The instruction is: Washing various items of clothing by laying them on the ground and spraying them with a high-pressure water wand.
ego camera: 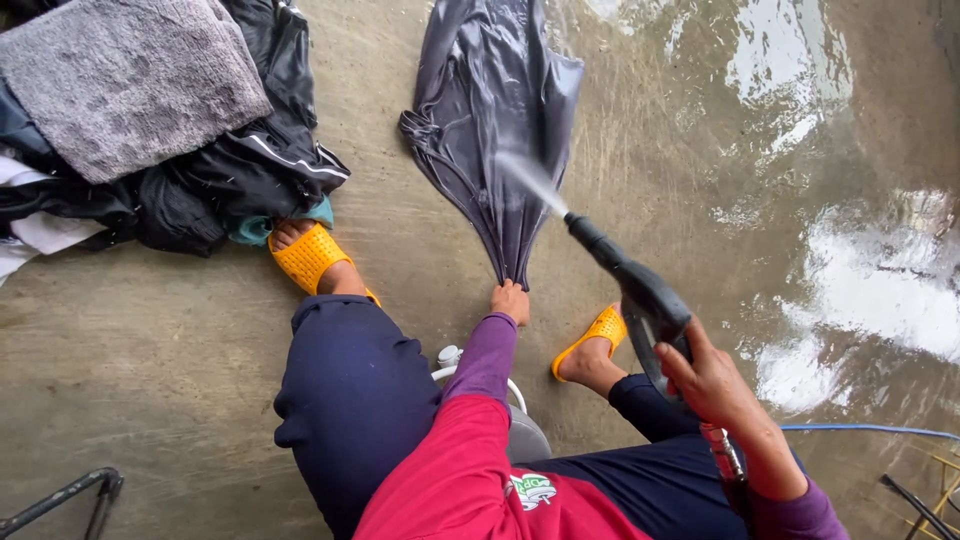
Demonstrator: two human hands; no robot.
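The fingers of the left hand are closed on the narrow lower end of a dark garment, pinning it to the wet concrete floor. That garment lies spread flat, fanning out wide toward the top of the view, directly ahead of the person's knees.

Going from the left: a heap of laundry sits on the floor, dark clothes with a grey towel on top and a bit of white and teal cloth at its edges. It looks dry and untouched, so I judge it to be waiting its turn. Just beside it stands one foot in a yellow slipper. Between the legs a pale stool shows partly.

In the middle, the garment is glossy and soaked; a jet of water strikes its lower middle. By its sheen most of it seems already wetted, though I cannot tell how clean it is.

To the right, the right hand is wrapped around the grip of a black spray gun, whose nozzle points at the cloth from near. A blue hose trails off to the right edge. The floor there carries shining puddles. As far as can be judged, one piece is being washed and the heap is left.
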